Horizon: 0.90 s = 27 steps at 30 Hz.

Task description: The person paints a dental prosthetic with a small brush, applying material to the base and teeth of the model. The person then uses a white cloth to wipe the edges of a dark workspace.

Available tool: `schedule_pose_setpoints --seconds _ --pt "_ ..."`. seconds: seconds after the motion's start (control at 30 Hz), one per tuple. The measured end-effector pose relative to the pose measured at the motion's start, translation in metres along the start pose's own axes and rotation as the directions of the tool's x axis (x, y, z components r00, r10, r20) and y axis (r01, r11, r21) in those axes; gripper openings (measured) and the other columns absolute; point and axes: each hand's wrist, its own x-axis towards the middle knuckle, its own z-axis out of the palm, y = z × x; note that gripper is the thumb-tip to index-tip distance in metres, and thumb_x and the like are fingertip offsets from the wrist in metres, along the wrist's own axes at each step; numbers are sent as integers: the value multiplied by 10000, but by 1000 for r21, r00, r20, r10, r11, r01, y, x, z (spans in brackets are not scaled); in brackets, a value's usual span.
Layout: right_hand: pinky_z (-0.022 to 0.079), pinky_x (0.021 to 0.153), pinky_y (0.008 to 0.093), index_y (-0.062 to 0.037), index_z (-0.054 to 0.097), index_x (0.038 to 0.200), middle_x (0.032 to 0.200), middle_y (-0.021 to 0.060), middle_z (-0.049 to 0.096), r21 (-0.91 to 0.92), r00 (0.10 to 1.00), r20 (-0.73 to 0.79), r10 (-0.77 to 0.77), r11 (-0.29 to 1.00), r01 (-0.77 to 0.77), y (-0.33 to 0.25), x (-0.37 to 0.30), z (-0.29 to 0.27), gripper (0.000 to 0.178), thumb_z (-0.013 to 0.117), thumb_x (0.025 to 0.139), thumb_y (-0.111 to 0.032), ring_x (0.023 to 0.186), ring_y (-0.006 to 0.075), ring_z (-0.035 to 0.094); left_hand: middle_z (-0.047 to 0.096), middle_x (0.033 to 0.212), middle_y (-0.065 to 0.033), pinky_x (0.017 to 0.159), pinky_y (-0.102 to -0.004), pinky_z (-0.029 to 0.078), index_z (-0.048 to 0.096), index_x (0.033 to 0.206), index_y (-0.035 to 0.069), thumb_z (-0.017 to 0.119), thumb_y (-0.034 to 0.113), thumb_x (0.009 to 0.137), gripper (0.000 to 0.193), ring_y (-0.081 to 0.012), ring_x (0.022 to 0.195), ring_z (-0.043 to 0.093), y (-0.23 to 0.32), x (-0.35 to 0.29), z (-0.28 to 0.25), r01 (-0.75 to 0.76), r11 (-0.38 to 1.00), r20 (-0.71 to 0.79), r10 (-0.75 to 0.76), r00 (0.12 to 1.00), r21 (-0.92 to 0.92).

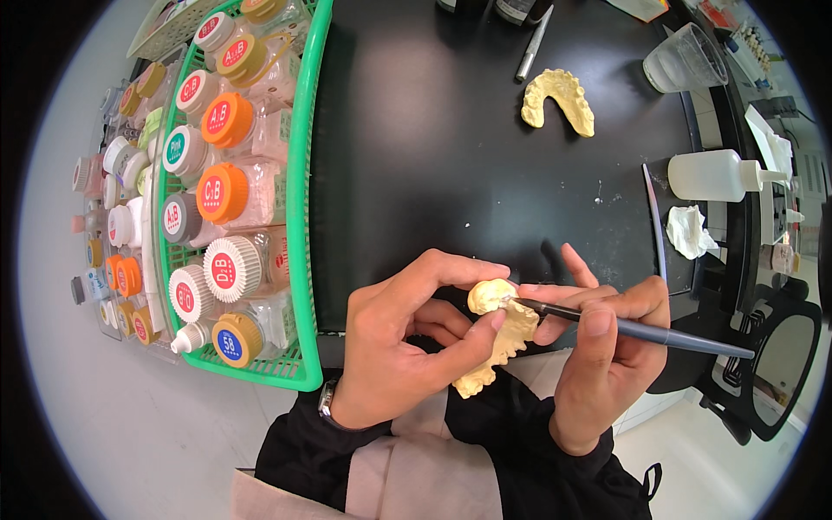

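Between the fingers and thumb of my left hand point(420, 334) is a pale yellow dental cast point(516, 334), held over the near edge of the black table. My right hand point(611, 355) grips a slim dark brush-like tool point(641, 332) with a blue-grey handle. Its tip touches the cast beside a rounded, tooth-shaped part at the upper end. Fingers of both hands hide some of the cast. Farther back on the table lies a second yellow dental cast point(559, 95), horseshoe-shaped.
At left stands a green basket point(303, 173) full of capped bottles point(227, 120). On the right are a clear cup point(685, 61), a white squeeze bottle point(715, 177), a crumpled tissue point(689, 232) and a thin stick point(654, 217). A metal tool point(535, 43) lies near the far cast.
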Motion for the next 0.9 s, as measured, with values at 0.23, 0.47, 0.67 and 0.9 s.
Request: schedule_pose_setpoints --seconds 0.23,0.47,0.67,0.9 --pt "263 1057 595 -44 423 898 661 115 682 -8 1000 16 1 1000 -1 -1 0 -1 193 605 917 -107 838 312 709 675 901 -65 562 -185 543 618 1053 -26 686 -38 790 271 -87 673 685 -1 0 0 -22 1000 -4 22 1000 1" --pt "262 1058 595 -43 422 895 650 113 679 4 1000 0 21 1000 -21 -2 1 0 202 608 918 -118 836 308 710 672 898 -61 563 -190 548 620 1056 -23 684 -39 788 276 -92 674 688 -1 0 1 -13 1000 -4 13 1000 1" --pt "259 1059 596 -42 427 894 642 107 674 2 1000 -8 22 1000 -22 -1 1 -2 209 618 915 -127 829 308 711 672 903 -63 562 -191 549 622 1052 -21 687 -35 788 272 -94 675 689 -1 0 0 -18 1000 5 18 1000 11" --pt "261 1059 593 -39 431 890 640 110 673 4 1000 6 20 1000 -20 -1 1 -2 217 623 914 -135 830 306 711 672 897 -64 565 -194 552 622 1054 -20 688 -34 788 275 -100 679 692 -3 0 0 -18 1000 -5 18 1000 3"
